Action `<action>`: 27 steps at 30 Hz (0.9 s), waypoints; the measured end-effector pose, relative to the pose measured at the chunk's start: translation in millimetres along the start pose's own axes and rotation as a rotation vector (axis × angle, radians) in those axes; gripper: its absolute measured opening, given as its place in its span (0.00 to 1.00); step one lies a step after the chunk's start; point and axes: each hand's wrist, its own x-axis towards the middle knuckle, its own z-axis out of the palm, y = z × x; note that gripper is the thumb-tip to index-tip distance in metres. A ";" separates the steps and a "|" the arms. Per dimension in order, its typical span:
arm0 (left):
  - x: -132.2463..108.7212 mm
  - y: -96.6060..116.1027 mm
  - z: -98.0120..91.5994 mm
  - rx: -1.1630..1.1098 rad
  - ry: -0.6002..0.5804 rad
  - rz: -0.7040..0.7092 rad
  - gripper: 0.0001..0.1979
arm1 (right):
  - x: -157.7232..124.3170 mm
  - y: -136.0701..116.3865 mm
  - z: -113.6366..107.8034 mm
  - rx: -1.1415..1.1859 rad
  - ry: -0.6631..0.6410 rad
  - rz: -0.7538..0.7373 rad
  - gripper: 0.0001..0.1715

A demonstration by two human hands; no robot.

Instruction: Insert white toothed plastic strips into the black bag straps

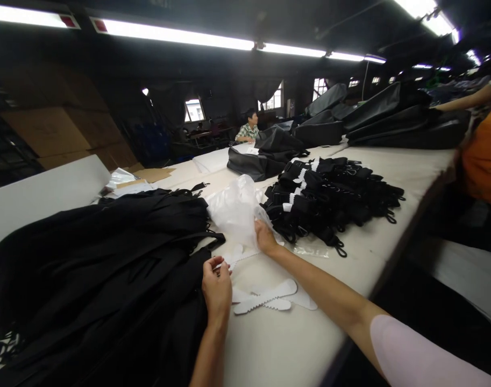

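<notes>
The right hand (pixel 266 237) is closed on the near right edge of the bag (pixel 234 208), which billows just beyond and left of it, as the left hand (pixel 218 287) sits half-curled, empty, between black cloth (pixel 108 269) and white strips (pixel 266 296).

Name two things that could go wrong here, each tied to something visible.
The thin plastic at the right hand lies close beside black straps, whose clips might snag it.

Loose, crossed white strips lie near the left hand; a sweeping wrist could scatter them.
</notes>
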 end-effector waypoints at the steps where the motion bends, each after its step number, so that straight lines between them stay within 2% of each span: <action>1: 0.2 0.3 0.3 -0.006 0.000 0.002 0.09 | -2.6 -1.2 -9.0 0.028 0.060 0.024 0.21; 3: 0.8 1.0 1.2 -0.021 0.003 0.003 0.08 | -3.8 -5.5 -29.6 0.098 0.193 0.075 0.24; 6: 0.6 3.3 2.1 -0.047 0.009 0.007 0.08 | -8.0 -19.0 -61.4 0.221 0.327 0.111 0.21; 8: -1.3 7.6 2.4 -0.077 0.009 0.018 0.08 | -19.7 -32.5 -77.8 0.299 0.350 0.090 0.21; 10: -4.9 14.9 2.2 -0.120 -0.009 0.038 0.11 | -38.8 -45.2 -86.6 0.429 0.290 0.024 0.19; 12: -9.3 23.7 1.9 -0.167 -0.063 0.063 0.16 | -61.3 -52.4 -86.7 0.511 0.130 -0.065 0.14; 14: -13.3 30.8 1.9 -0.194 -0.153 0.083 0.21 | -82.0 -51.7 -79.1 0.434 -0.053 -0.133 0.12; 17: -15.8 31.6 3.5 -0.159 -0.279 0.086 0.24 | -103.0 -41.2 -58.9 0.189 -0.207 -0.125 0.26; 19: -15.0 25.0 5.0 -0.094 -0.306 0.076 0.22 | -109.7 -34.2 -46.2 0.141 -0.244 -0.092 0.35; 22: -11.5 11.8 6.3 -0.008 -0.263 0.064 0.11 | -112.6 -29.4 -37.9 0.160 -0.255 -0.094 0.41; 24: -8.5 5.4 6.0 0.021 -0.213 0.064 0.06 | -112.2 -30.0 -40.2 0.237 -0.237 -0.135 0.37; 27: -4.4 2.6 3.3 0.050 -0.126 0.078 0.06 | -109.2 -36.3 -51.6 0.410 -0.151 -0.191 0.22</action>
